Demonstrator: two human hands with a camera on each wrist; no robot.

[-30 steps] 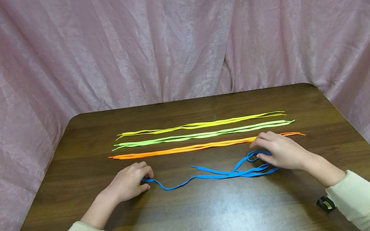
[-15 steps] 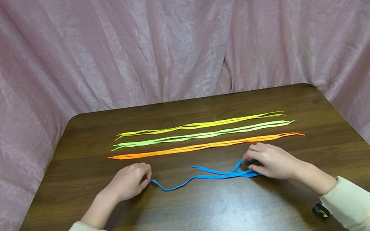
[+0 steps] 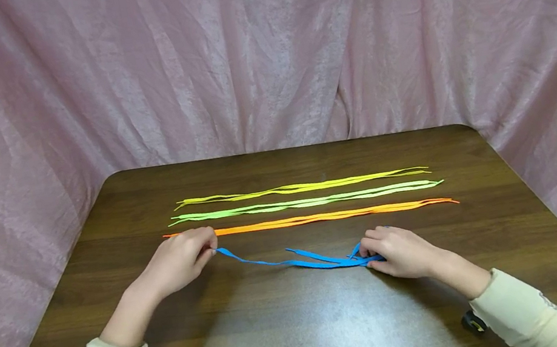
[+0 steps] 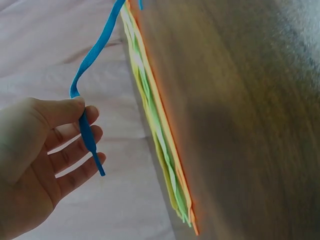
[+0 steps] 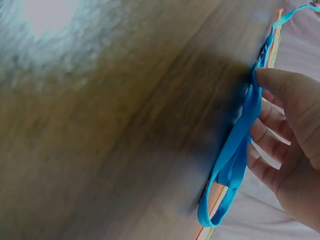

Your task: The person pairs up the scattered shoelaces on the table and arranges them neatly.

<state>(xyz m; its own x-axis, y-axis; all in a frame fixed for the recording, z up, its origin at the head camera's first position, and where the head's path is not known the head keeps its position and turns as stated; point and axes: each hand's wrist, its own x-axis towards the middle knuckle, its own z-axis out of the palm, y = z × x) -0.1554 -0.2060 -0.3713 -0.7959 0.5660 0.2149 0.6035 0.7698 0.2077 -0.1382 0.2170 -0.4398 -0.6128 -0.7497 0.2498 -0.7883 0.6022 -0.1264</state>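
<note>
Head view, blue lace (image 3: 293,262) stretched left-right, left hand (image 3: 182,260) and right hand (image 3: 399,251) pinching its ends

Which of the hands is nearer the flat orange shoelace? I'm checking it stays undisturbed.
Left. The left hand overlaps the flat orange shoelace's left end; the right hand sits nearer the viewer, apart from it.

Left hand (image 3: 178,262): raised off the surface at the left, forearm angled up and toward the far side, cream sleeve at the near edge. Thumb and index finger pinch together at the tip; in the left wrist view the remaining fingers (image 4: 75,159) are loosely spread and lightly curled below the thumb.

Right hand (image 3: 401,251): low at the right, knuckles up, wrist bent inward toward centre, fingers curled in a closed grip. Right wrist view shows thumb pressed against the bent fingers (image 5: 267,142).
</note>
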